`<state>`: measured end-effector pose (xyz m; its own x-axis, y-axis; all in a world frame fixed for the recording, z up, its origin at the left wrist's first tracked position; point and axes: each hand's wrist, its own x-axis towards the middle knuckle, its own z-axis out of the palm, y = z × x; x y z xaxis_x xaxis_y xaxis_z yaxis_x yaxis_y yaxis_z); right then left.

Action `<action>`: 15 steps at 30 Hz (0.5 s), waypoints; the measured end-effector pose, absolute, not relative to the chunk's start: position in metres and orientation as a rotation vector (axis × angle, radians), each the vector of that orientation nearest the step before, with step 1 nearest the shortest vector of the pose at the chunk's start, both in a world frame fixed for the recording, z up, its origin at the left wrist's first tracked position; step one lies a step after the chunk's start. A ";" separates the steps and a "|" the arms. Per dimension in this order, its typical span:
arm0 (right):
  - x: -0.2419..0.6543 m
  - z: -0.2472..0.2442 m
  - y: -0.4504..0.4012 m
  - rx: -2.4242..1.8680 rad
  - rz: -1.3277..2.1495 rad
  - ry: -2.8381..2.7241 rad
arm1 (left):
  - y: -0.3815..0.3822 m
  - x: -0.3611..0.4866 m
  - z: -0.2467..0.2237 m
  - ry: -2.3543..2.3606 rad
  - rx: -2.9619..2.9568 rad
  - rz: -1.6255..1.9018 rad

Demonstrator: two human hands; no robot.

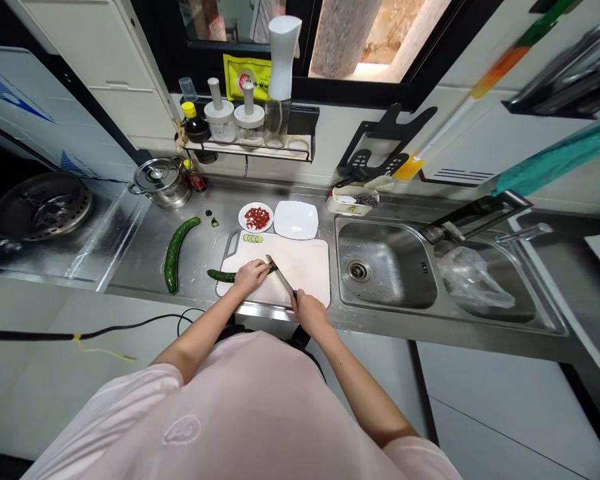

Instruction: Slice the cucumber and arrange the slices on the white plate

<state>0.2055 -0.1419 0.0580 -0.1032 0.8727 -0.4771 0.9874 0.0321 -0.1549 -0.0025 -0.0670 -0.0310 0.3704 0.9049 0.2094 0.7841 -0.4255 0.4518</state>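
Centrally, on the cutting board (305, 267), the left hand (253, 277) has its fingers clamped on a cucumber (221, 275); the right hand (310, 312), at the board's near edge, has its fingers closed round a knife (283, 277). Left of the board lies a whole cucumber (175, 257).

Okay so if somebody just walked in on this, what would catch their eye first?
Probably the large white cutting board in the middle, where the left hand holds a cucumber and the right hand a knife. Next, the bright red pieces on a plate behind it, and the whole cucumber lying left of the board.
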 end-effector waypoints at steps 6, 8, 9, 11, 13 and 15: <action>0.199 0.056 -0.132 1.894 -0.684 2.072 | -0.067 -0.002 -0.030 1.497 2.367 0.606; 0.197 0.055 -0.129 1.898 -0.686 2.077 | -0.067 -0.002 -0.030 1.495 2.370 0.604; 0.195 0.054 -0.127 1.900 -0.687 2.081 | -0.067 -0.002 -0.030 1.493 2.371 0.605; 0.194 0.052 -0.125 1.901 -0.691 2.092 | -0.067 -0.002 -0.030 1.491 2.371 0.610; 0.193 0.051 -0.124 1.903 -0.692 2.099 | -0.068 -0.002 -0.030 1.489 2.367 0.616; 0.194 0.049 -0.126 1.902 -0.690 2.101 | -0.068 -0.002 -0.030 1.487 2.366 0.620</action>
<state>0.1942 -0.1257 0.0494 -0.1347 0.8750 -0.4650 0.9804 0.0495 -0.1909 -0.0025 -0.0678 -0.0302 0.3784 0.9019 0.2084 0.7826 -0.4320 0.4483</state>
